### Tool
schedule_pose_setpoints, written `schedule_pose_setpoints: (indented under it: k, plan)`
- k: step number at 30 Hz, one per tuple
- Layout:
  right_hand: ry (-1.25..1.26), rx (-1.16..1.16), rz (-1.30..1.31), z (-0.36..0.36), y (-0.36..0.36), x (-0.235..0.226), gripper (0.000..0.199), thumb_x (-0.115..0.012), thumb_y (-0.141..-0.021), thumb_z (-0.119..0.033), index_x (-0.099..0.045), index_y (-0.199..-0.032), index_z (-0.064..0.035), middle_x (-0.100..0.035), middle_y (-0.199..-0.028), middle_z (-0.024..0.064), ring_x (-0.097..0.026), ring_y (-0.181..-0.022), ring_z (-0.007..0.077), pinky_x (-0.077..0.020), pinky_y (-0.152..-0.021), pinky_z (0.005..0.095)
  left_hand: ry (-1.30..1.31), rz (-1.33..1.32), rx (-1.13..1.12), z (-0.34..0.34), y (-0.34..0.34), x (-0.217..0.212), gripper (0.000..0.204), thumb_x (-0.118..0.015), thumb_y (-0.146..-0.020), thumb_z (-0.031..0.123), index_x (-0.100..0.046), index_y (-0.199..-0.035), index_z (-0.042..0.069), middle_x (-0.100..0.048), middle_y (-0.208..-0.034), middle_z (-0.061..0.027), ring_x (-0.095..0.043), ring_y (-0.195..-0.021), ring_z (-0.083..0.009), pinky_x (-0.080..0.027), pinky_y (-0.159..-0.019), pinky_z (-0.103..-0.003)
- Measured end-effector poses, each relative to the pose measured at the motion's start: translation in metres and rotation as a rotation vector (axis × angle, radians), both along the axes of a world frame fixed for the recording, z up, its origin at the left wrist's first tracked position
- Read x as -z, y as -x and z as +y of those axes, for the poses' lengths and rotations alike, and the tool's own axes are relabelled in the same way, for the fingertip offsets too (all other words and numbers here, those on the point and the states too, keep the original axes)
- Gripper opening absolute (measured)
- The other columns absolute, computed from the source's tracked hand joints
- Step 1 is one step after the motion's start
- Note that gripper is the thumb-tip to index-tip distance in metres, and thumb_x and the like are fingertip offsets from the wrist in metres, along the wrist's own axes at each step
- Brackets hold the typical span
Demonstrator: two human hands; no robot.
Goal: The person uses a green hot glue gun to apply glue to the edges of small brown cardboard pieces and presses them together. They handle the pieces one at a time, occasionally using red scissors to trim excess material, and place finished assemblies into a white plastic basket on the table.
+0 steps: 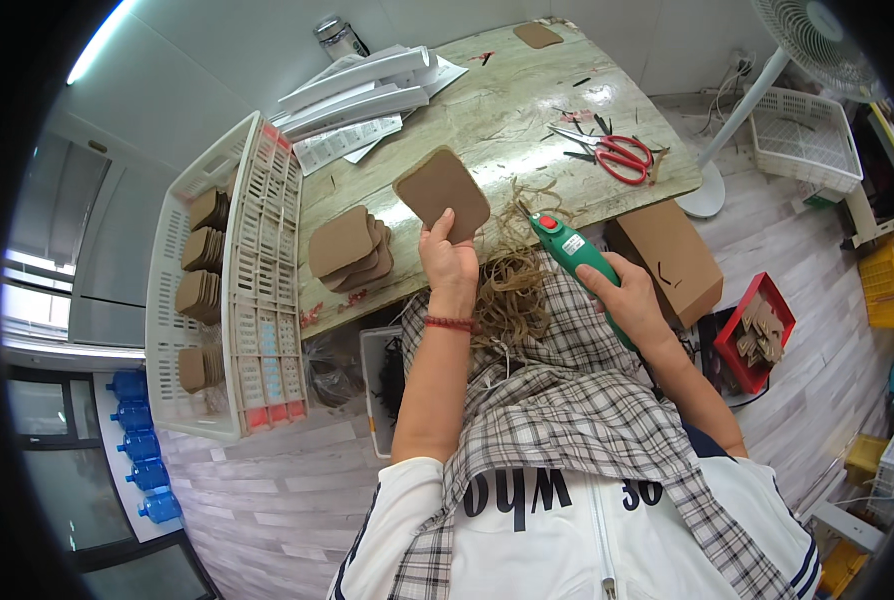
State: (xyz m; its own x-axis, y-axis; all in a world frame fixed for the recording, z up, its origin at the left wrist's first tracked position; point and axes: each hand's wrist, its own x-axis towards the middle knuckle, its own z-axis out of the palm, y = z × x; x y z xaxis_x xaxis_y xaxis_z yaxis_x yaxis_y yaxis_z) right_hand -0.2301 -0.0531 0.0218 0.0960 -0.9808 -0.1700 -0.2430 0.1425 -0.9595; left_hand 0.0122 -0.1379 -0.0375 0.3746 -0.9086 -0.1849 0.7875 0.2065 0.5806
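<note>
Left hand (pixel 450 264) pinches a brown pad (pixel 441 188) above the near edge of the table (pixel 497 110)
Likely light and fairly stiff, best taken flat by one corner; the right hand (pixel 627 300) wraps a green handheld tool (pixel 571 246) by that edge.

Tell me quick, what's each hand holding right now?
Left hand: closed on a brown rounded-square piece, thumb on top.
Right hand: closed around a green handheld tool.
</note>
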Motion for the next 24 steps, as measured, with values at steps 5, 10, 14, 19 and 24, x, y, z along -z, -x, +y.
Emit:
schedule_pose_setpoints:
  k: [5,10,14,19,24]
  plan:
    - [0.005,0.023,-0.025,0.001,-0.010,-0.007,0.038,-0.068,-0.088,-0.035,-0.065,-0.103,-0.0005,-0.056,-0.066,0.0004,-0.051,-0.054,0.0066,-0.0415,-0.050,0.0247,0.064,0.097,0.031,0.005,0.013,-0.020,0.038,-0.060,-0.089,-0.002,-0.051,-0.126,0.003,-0.058,-0.122,-0.0093,-0.058,-0.111,-0.0254,-0.051,-0.096,-0.040]
    - [-0.025,0.018,-0.060,0.002,-0.016,-0.018,0.038,-0.068,-0.088,-0.035,-0.065,-0.103,-0.0003,-0.057,-0.067,0.0001,-0.052,-0.054,0.0063,-0.0419,-0.050,0.0240,0.087,0.132,0.023,0.004,0.022,-0.019,0.036,-0.057,-0.090,-0.005,-0.051,-0.124,0.004,-0.058,-0.122,-0.0084,-0.058,-0.111,-0.0243,-0.051,-0.097,-0.039]
    - [0.000,0.003,-0.074,0.004,-0.016,-0.018,0.037,-0.068,-0.088,-0.034,-0.065,-0.103,0.0002,-0.057,-0.069,0.0002,-0.052,-0.054,0.0062,-0.0425,-0.050,0.0237,0.072,0.176,0.045,0.005,0.029,-0.018,0.035,-0.056,-0.090,-0.006,-0.051,-0.124,0.003,-0.058,-0.121,-0.0088,-0.058,-0.111,-0.0246,-0.050,-0.099,-0.040]
    - [-0.006,-0.021,-0.087,0.005,-0.016,-0.024,0.037,-0.064,-0.091,-0.036,-0.063,-0.099,-0.0001,-0.055,-0.071,0.0004,-0.051,-0.056,0.0063,-0.0427,-0.052,0.0228,0.102,0.165,0.105,0.007,0.031,-0.013,0.040,-0.056,-0.089,-0.007,-0.048,-0.126,0.003,-0.056,-0.124,-0.0113,-0.056,-0.114,-0.0284,-0.047,-0.102,-0.045]
    - [0.005,-0.002,-0.094,0.004,-0.015,-0.021,0.036,-0.066,-0.090,-0.034,-0.064,-0.103,0.0001,-0.057,-0.071,0.0003,-0.051,-0.056,0.0058,-0.0426,-0.052,0.0223,0.115,0.112,0.127,0.016,0.039,-0.006,0.036,-0.056,-0.089,-0.007,-0.051,-0.124,0.003,-0.058,-0.123,-0.0109,-0.057,-0.114,-0.0272,-0.047,-0.102,-0.042]
